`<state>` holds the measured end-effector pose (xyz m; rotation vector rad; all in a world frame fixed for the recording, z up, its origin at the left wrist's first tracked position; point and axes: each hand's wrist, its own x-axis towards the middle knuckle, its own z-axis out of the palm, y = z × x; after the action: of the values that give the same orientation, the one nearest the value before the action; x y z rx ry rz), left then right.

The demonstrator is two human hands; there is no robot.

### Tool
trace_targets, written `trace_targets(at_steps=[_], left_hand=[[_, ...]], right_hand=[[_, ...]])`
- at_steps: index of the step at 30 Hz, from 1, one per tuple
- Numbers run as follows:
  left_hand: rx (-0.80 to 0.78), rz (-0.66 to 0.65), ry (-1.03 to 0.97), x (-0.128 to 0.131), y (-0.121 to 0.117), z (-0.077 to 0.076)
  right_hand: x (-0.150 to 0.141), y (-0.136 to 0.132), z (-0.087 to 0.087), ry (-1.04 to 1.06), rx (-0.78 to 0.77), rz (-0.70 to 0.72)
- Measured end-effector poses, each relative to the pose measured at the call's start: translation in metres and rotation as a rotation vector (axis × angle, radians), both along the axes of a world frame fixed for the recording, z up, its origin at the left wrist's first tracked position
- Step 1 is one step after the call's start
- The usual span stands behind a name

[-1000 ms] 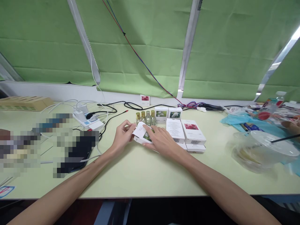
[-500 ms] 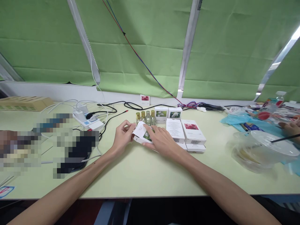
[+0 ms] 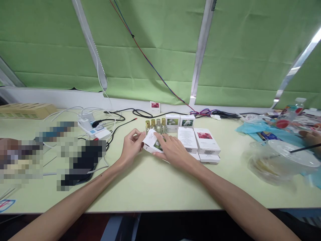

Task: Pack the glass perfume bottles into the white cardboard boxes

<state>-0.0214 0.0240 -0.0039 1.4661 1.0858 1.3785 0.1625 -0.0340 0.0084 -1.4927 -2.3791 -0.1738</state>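
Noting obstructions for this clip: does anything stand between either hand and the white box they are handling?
Nothing visible does. The right hand lies directly on the white box, and the left hand is at its left end. The four small bottles stand just behind it, not in between.

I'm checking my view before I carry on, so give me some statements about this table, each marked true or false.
1. The right hand is on a white-flower box. True.
2. The left hand is on the plastic cup. False: it is at the left end of that white-flower box.
3. The four glass bottles all have gold caps. False: one has a silver cap.
4. A red-flower box lies just right of the text-covered box. True.
5. The cup stands left of the boxes. False: it is to their right.
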Motion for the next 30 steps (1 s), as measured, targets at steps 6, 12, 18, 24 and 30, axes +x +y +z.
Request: trace_targets(at_steps=[6, 12, 18, 24, 30], left_hand=[[0.0, -0.017, -0.013, 0.0011, -0.0008, 0.0042], [-0.032, -0.041, -0.029, 0.0006, -0.0003, 0.0045], [-0.064, -0.054, -0.033, -0.0003, 0.0012, 0.0047], [-0.058, -0.034, -0.028, 0.0002, 0.0025, 0.003], [-0.015, -0.025, -0.015, -0.0011, 0.0038, -0.0014]], right_hand=[[0.001, -0.0008, 0.0014, -0.03, 0.01, 0.02], [0.0015, -0.0015, 0.0022, -0.054, 0.025, 0.05], [0.0019, 0.0008, -0.0006, -0.059, 0.04, 0.063], [0.0008, 0.0015, -0.0045, -0.035, 0.059, 0.043], [-0.0001, 0.0004, -0.0033, -0.027, 0.044, 0.02]])
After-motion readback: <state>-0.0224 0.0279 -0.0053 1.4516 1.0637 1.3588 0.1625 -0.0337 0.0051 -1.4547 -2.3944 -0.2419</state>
